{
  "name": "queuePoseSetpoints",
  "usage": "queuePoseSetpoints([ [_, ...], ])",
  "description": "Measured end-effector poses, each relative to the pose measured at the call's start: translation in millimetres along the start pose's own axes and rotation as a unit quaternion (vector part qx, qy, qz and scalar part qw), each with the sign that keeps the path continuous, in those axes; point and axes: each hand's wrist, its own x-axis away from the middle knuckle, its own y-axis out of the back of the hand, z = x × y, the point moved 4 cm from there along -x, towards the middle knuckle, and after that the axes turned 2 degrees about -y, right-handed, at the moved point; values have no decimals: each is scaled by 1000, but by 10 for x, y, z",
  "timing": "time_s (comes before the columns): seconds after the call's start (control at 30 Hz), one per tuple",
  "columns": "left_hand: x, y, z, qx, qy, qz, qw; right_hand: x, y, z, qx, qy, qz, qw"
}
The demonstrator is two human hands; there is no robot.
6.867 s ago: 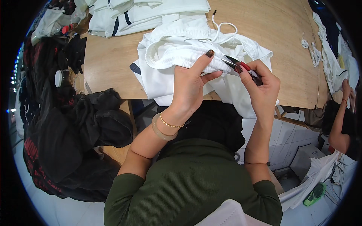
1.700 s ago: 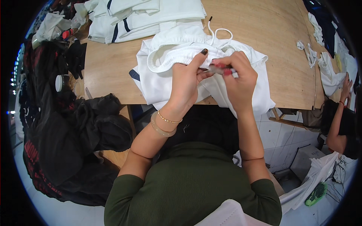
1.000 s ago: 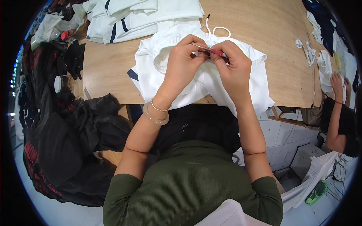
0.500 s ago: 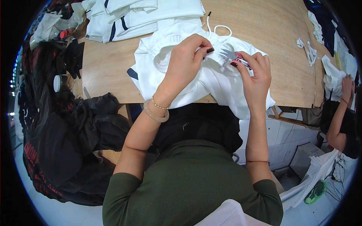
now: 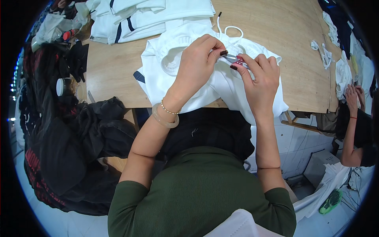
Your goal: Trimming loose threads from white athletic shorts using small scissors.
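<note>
Snips (image 5: pixel 231 58) had moved nearer left hand (image 5: pixel 197 59), pinched by right hand (image 5: pixel 262 77); left fingertips (image 5: pixel 224 53) met over white garment (image 5: pixel 233 91), contents indiscernible.

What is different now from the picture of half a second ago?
The right hand moved the snips left, bringing the blades close to the left hand. At the right edge, a co-worker's hand shifted left and down. The left hand, white garment and folded white stack stayed nearly in place.

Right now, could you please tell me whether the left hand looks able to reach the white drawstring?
Probably yes: the white drawstring lies near the left hand, with nothing visible between. Its fingertips are pinched close to the snips, though, so they would likely need to part first.
</note>
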Motion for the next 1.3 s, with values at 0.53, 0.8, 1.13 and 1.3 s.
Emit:
queuePoseSetpoints([
  [0.53, 937, -322, 117, 570, 428, -11, 701, 60, -29, -402, -294, -227, -37, 928],
  [0.8, 643, -419, 201, 644, 365, -76, 668, -16, -215, -7, -363, -139, 74, 919],
  [1.13, 589, -166, -45, 591, 366, -68, 716, -56, -206, -385, -415, -292, -56, 860],
  [1.3, 564, -124, -61, 594, 341, -75, 725, 25, -81, -571, -412, -325, -31, 851],
])
